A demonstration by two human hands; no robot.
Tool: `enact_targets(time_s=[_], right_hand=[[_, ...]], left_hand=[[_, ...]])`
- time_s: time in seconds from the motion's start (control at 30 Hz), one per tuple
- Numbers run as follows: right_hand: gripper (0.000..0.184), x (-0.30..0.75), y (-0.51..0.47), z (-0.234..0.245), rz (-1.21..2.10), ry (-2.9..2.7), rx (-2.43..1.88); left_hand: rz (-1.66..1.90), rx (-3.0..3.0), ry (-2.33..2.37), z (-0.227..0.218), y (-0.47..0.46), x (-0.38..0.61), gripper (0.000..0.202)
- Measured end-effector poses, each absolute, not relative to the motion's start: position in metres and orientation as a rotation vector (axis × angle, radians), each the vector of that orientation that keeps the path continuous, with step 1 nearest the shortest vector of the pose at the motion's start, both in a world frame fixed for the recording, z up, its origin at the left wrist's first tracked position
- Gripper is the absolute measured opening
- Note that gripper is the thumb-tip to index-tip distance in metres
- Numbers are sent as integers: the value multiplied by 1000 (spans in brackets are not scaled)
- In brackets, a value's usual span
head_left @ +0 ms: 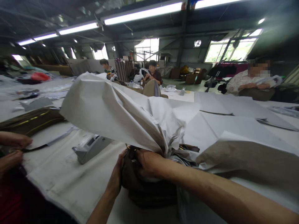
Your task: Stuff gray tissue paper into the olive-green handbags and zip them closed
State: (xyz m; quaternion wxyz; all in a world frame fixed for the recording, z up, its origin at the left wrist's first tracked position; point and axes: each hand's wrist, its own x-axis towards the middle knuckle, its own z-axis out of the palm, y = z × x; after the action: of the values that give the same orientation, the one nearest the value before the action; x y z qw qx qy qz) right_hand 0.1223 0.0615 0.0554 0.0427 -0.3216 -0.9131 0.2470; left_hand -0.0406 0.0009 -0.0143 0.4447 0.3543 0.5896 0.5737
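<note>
The left grip (118, 175) is closed on the near-left edge of a dark bag (130, 174), its fingers partly hidden by the fabric. The right grip (149, 163) is at the bag's mouth, wrist bent, back of the hand uppermost; its fingertips are hidden, so whether it is clenched cannot be told. The bag is on the near tabletop (60, 183), between both forearms. Its mouth points up; its long axis appears to run across the view, though the right arm and shadow obscure its ends.

A white sheet (93, 109) rises just behind the right grip. It is gathered and creased at its lower right end; its long axis slopes up to the left, with the broad free end pointing left and away. Whether its narrow end lies inside the bag cannot be determined.

Left of the bag, apart from it, is a grey holder (91, 149), tilted. Beyond are a strip (58, 137), a co-worker's hands (14, 146) and a dark case (35, 119) with yellow lines. Flat papers (210, 127) lie to the right. Three seated people are farther back.
</note>
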Motion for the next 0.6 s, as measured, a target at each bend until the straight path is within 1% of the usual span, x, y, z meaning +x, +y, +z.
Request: enact_targets(time_s=[0.07, 0.17, 0.3, 0.37, 0.43, 0.5, 0.57, 0.6], right_hand=[[41, 113, 58, 50, 832, -2708, -1046], [27, 105, 58, 46, 1010, -2493, -996], [3, 100, 57, 43, 1568, -1970, -1013], [7, 98, 55, 40, 1703, -1832, -991], [8, 97, 53, 37, 1602, -1956, -880], [7, 101, 54, 40, 1314, -2231, -775], [8, 111, 56, 53, 1042, -2458, -746], [13, 119, 56, 64, 961, -2521, -740]], left_hand=[[1422, 763, 1207, -23, 2, -31, 59], [1436, 618, 1041, -23, -2, -25, 60], [1351, 304, 1034, -20, -10, -33, 62], [1322, 210, 1067, -21, -12, -36, 58], [1306, 210, 1113, -23, -13, -37, 56], [1292, 322, 1178, -24, -15, -37, 59], [1340, 486, 1354, -23, -22, -38, 61], [1410, 597, 1496, -20, -28, -38, 58]])
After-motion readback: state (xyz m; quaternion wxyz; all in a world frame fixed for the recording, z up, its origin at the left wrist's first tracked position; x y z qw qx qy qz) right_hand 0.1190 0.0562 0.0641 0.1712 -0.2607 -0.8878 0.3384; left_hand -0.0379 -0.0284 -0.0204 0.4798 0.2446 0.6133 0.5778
